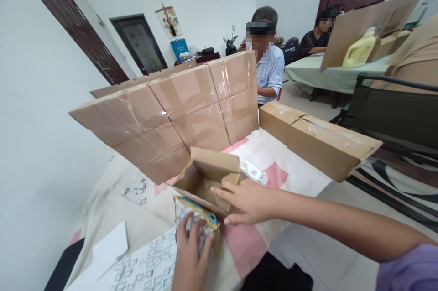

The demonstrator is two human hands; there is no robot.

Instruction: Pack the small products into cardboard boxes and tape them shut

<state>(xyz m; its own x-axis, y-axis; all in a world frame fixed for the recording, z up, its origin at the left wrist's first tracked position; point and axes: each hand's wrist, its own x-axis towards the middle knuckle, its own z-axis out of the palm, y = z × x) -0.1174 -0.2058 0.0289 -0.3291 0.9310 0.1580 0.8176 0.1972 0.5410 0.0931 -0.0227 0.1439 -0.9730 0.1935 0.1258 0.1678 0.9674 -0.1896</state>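
A small open cardboard box (205, 177) sits on the table in front of me, its flaps up. My right hand (244, 202) rests against the box's near right edge, fingers stretched out flat and holding nothing. My left hand (190, 259) is closed round a shiny printed packet (191, 215) with a blue and yellow top edge, held just at the box's near rim. A white tape dispenser (253, 173) lies right of the box.
A wall of stacked, taped cartons (178, 113) stands behind the box, and two more cartons (318, 138) lie at the right. White printed sheets (143, 266) lie at the near left. Two people sit beyond; a yellow jug (359, 49) stands on the far table.
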